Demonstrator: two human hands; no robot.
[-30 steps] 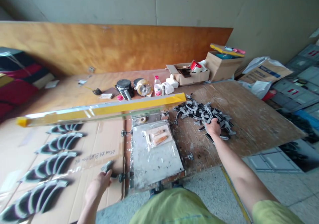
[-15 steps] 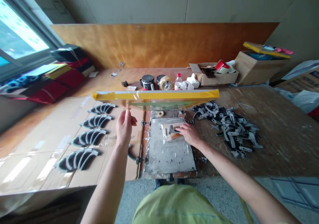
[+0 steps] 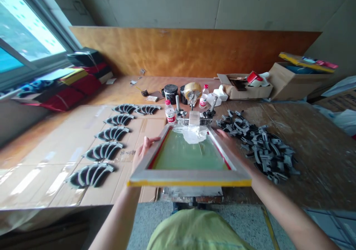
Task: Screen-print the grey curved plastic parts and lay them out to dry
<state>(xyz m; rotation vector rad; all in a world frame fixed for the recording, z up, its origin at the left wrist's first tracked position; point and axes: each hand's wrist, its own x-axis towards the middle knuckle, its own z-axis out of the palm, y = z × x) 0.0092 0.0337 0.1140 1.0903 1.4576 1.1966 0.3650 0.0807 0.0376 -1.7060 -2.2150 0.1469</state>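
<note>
A screen printing frame (image 3: 190, 175) with grey bars, yellow tape along its front edge and a green mesh (image 3: 186, 157) slants over the work plate. White paste (image 3: 194, 133) lies at the mesh's far end. My left hand (image 3: 143, 151) is at the frame's left bar, its thumb up and its fingers against the outer side. My right hand (image 3: 227, 140) is at the right bar, its fingers partly hidden by the frame. Under the frame, only the near edge of the grey metal plate (image 3: 194, 192) shows; the small part on it is hidden.
Rows of curved grey parts (image 3: 111, 134) lie on cardboard (image 3: 63, 131) at left. A heap of similar parts (image 3: 267, 150) is at right. Behind the frame stand a hinge clamp (image 3: 182, 121), a red-capped bottle (image 3: 170, 112), black jars (image 3: 170, 93) and an open carton (image 3: 247, 90).
The raised frame has swung down towards me over the plate. My right hand has left the small part on the plate and moved to the frame's right side. My left hand is at its left side.
</note>
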